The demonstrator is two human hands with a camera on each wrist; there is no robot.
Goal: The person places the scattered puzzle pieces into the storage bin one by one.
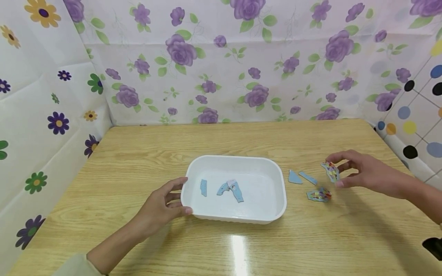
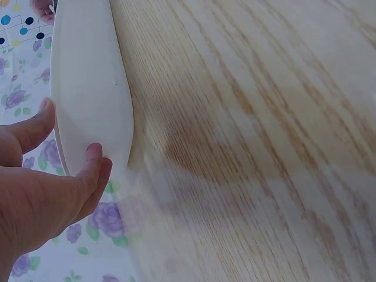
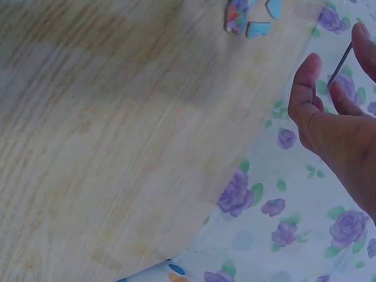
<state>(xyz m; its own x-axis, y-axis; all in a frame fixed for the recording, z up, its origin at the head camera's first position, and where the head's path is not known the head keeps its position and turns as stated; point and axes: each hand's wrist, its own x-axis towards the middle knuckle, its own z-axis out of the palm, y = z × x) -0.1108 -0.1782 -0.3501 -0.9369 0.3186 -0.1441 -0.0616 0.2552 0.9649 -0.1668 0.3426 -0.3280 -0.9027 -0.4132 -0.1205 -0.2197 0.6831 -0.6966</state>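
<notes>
A white plastic tray (image 1: 262, 191) lies on the table, with my left hand (image 1: 162, 205) holding its left end. In the left wrist view, the fingers and thumb of that hand press on the tray's wall (image 2: 91, 76). Over the table to the right, my right hand (image 1: 366, 174) pinches a puzzle piece (image 1: 332, 172) with a colourful print and pale blue edge. The right wrist view shows this piece (image 3: 341, 63) edge-on between thumb and fingers. Just below the held piece lies another colourful puzzle piece (image 1: 319, 194).
Inside the tray are several light-blue puzzle pieces, one piece (image 1: 203, 188) apart at the left and a pair overlapping near the middle. Between tray and right hand lie a blue triangular piece (image 1: 295, 177) and a narrow blue strip (image 1: 308, 178). Flowered sheets (image 1: 214, 69) stand around the wooden table (image 1: 145, 153).
</notes>
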